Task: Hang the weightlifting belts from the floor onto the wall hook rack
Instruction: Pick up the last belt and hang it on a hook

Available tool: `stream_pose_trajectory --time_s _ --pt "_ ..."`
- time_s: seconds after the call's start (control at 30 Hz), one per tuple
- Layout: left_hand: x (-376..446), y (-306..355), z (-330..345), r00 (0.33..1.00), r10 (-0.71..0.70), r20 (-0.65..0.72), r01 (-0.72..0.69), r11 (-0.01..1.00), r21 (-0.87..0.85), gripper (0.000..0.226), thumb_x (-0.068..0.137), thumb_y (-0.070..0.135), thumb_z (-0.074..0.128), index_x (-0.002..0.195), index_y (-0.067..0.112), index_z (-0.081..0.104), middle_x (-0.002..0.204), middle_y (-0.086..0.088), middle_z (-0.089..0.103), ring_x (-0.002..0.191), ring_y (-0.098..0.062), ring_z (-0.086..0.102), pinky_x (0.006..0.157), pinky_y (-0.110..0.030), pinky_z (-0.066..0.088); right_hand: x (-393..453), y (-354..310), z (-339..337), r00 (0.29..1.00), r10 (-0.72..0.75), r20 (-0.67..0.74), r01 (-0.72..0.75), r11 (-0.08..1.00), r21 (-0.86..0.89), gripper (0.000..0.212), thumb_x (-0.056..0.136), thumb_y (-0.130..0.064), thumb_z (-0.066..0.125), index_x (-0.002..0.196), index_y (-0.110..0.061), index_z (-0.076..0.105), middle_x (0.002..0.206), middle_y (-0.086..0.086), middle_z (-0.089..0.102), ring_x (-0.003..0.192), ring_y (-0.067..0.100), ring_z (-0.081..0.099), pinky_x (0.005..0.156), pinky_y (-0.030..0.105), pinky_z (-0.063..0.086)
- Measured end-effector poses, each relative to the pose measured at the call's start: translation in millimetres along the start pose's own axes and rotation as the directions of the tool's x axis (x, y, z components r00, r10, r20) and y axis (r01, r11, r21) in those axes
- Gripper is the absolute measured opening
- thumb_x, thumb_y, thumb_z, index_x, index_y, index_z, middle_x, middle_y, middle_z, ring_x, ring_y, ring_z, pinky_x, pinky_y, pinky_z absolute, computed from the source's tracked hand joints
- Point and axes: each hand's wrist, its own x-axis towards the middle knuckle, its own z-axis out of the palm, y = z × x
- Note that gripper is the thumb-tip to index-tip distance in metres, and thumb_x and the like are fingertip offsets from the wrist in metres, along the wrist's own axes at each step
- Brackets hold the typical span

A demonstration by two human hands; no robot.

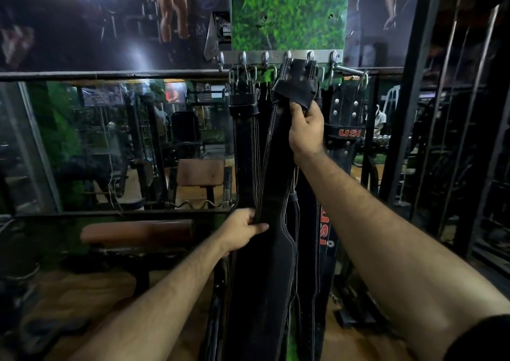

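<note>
A steel hook rack [276, 56] runs along the wall below a green panel. Several black leather belts hang from its hooks. A black belt with white stitching [273, 184] hangs in the middle, its upper end up at the rack. My right hand [306, 131] grips the narrow upper part of that belt just below its folded end flap. My left hand [242, 229] pinches the belt's left edge lower down, thumb on the front. A belt marked USI [345, 129] hangs to the right, and another black belt [244, 140] hangs to the left.
A brown padded bench [138, 233] stands low at the left. A mirror [110, 140] covers the wall behind a horizontal bar. A dark metal machine frame [455, 112] rises at the right. Wooden floor [82, 291] shows below.
</note>
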Motion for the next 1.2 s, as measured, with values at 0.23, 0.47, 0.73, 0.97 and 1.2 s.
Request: stream_pose_trajectory --time_s 0.23,0.47,0.73,0.97,1.2 --pt "24 117 -24 0.904 0.281 -0.323 -0.358 0.91 -0.209 0.018 0.098 0.017 0.061 0.094 0.0 0.064 0.087 -0.009 0.069 0.083 -0.019 0.065 0.08 -0.035 0.054 -6 2 6 0.989 -0.025 0.149 0.02 0.999 0.033 0.01 0.1 -0.016 0.056 0.106 -0.018 0.064 0.094 0.008 0.071 0.082 0.019 0.068 0.074 0.033 0.059" --pt "15 28 21 0.953 0.155 -0.259 -0.207 0.961 -0.185 0.027 0.093 0.022 0.07 0.102 -0.003 0.065 0.105 -0.022 0.074 0.096 -0.027 0.071 0.093 -0.047 0.055 -2 3 3 0.997 -0.078 0.022 0.077 0.996 0.032 0.011 0.098 -0.021 0.058 0.106 -0.025 0.065 0.101 0.001 0.071 0.091 0.011 0.065 0.086 0.029 0.056" --pt "-9 -33 20 1.0 -0.023 -0.009 0.022 0.999 -0.043 0.019 0.091 0.02 0.071 0.109 0.023 0.073 0.109 0.002 0.077 0.102 -0.014 0.073 0.097 -0.036 0.055 -22 27 0 1.0 0.003 0.005 -0.003 1.0 0.005 0.011 0.099 -0.025 0.059 0.106 -0.03 0.065 0.104 -0.003 0.072 0.095 0.01 0.068 0.086 0.023 0.055" --pt "5 36 -15 0.984 0.076 -0.16 -0.093 0.991 -0.101 0.017 0.098 0.024 0.063 0.111 0.016 0.065 0.096 0.008 0.067 0.093 -0.01 0.063 0.088 -0.029 0.049 -38 41 -3 0.981 0.098 0.169 -0.105 0.994 0.032 0.015 0.101 -0.016 0.054 0.112 -0.014 0.063 0.105 0.012 0.071 0.097 0.025 0.069 0.094 0.049 0.057" --pt "20 84 -17 0.866 0.135 -0.481 -0.335 0.871 -0.359 0.025 0.102 0.026 0.054 0.106 0.004 0.067 0.106 -0.014 0.074 0.101 -0.026 0.071 0.091 -0.04 0.057 -56 44 0 0.86 0.196 0.471 -0.193 0.98 -0.054 0.027 0.1 -0.025 0.054 0.122 -0.011 0.061 0.115 0.011 0.07 0.108 0.022 0.067 0.101 0.043 0.053"
